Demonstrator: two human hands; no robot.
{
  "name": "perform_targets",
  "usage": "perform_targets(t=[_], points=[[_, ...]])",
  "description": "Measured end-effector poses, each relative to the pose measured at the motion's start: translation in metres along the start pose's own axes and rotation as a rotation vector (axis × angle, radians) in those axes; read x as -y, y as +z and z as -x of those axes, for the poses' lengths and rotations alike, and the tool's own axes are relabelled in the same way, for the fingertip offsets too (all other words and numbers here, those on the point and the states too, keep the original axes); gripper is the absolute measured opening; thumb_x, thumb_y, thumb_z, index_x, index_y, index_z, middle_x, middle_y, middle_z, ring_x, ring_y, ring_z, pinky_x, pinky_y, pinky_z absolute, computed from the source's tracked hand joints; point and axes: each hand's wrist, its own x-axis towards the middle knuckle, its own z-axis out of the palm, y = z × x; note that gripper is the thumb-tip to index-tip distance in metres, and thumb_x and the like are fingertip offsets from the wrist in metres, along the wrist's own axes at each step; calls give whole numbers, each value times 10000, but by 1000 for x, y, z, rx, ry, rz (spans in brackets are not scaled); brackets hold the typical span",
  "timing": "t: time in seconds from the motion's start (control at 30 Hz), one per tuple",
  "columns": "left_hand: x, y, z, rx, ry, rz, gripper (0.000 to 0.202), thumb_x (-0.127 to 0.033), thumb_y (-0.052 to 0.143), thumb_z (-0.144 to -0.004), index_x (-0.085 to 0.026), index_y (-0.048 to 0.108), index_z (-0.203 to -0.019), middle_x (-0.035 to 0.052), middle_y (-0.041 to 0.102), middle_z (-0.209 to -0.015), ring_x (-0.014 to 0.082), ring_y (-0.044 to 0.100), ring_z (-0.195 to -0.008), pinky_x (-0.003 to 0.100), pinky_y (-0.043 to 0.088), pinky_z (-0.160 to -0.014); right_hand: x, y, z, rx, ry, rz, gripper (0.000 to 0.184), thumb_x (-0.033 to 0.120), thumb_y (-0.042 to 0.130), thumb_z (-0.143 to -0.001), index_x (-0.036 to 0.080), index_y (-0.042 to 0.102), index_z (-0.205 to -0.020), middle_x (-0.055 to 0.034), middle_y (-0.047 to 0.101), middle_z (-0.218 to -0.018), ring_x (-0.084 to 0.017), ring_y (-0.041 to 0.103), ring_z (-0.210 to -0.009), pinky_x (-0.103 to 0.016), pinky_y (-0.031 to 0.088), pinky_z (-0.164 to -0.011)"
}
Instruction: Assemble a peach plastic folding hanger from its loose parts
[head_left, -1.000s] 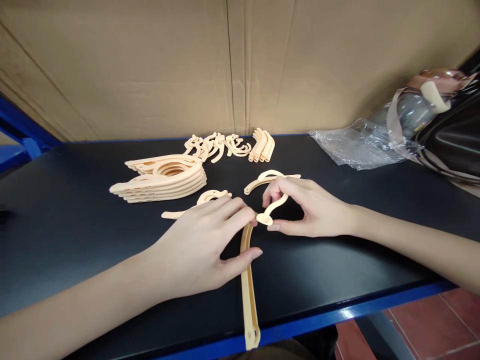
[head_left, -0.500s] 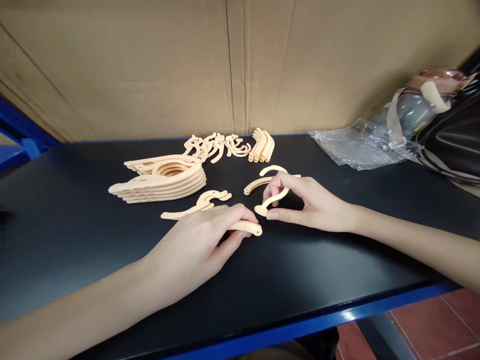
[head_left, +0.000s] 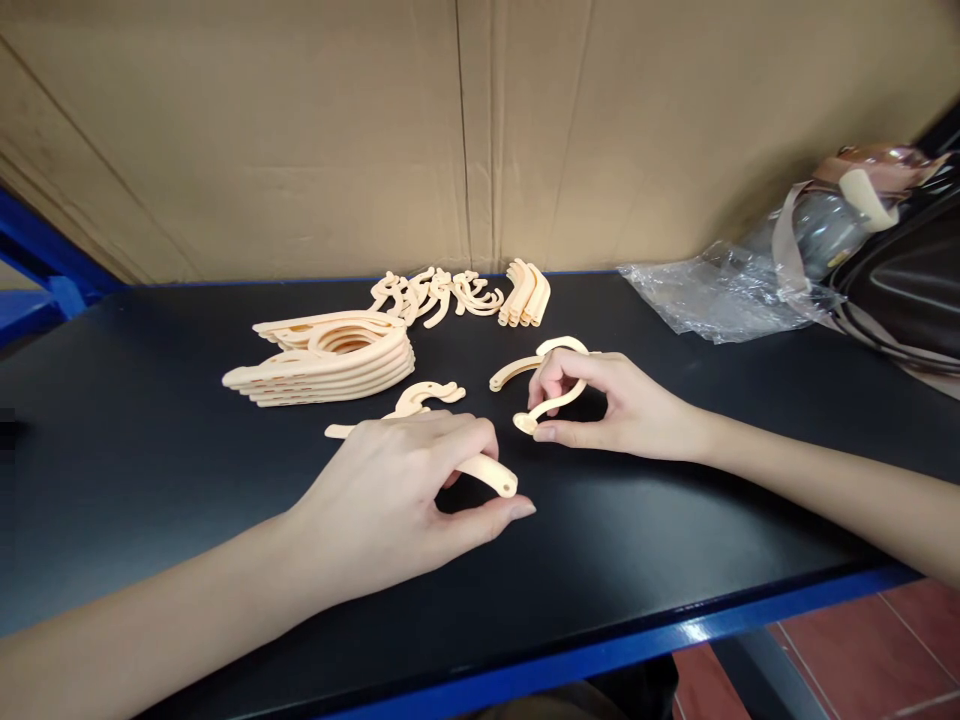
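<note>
My left hand (head_left: 397, 490) is curled around a peach plastic hanger arm (head_left: 491, 474); only its rounded end pokes out past my fingers. My right hand (head_left: 607, 405) pinches a small peach hook piece (head_left: 546, 405) just to the right of that end, a short gap between the two parts. Both hands rest low over the black tabletop (head_left: 150, 470). A loose curved piece (head_left: 420, 398) lies just behind my left hand, and another curved piece (head_left: 517, 368) lies behind my right fingers.
A stack of assembled peach hangers (head_left: 326, 360) sits at the middle left. Small hook pieces (head_left: 435, 290) and a bundle of arms (head_left: 525, 292) lie by the cardboard wall (head_left: 480, 130). Crumpled clear plastic (head_left: 712, 295), a bottle (head_left: 832, 215) and a dark bag (head_left: 907, 290) crowd the right.
The long hanger arm that lay pointing toward the table's front edge has been swung up into my left hand, mostly hidden now. My right hand stayed put with the hook piece.
</note>
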Motion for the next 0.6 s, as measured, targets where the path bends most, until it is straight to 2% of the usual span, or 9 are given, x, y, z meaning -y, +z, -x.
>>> perform_targets(t=[0.1,0.3,0.43,0.6], points=[[0,-2,-1,13,6,-15,274,-424,606,-898,-192,599,-753,-57,558,-616,86,493,-518,201,309,-480,-2,1,0,14,-4,-7,303,356,706,-823,213,443,-776,11,607,-863,-119,562,-763,-261,466,-720],[3,-4,-1,83,-12,-42,306,-393,418,-1000,-210,649,-919,-31,645,-736,102,575,-606,208,367,-523,-5,0,-1,32,-20,40,328,386,704,-829,205,439,-755,-2,625,-863,-124,549,-764,-261,427,-704],[10,0,0,57,11,-126,385,-419,329,-1037,-227,661,-1017,-18,686,-858,119,631,-693,225,407,-565,-5,-1,0,45,-33,19,376,412,712,-825,199,423,-716,-10,630,-857,-121,529,-754,-258,408,-686],[14,6,1,-7,110,-150,398,-441,355,-1036,-237,690,-970,-42,685,-797,96,629,-658,212,374,-528,-6,-1,0,44,-75,-26,394,398,732,-815,185,436,-665,3,621,-833,-100,492,-716,-241,380,-631]])
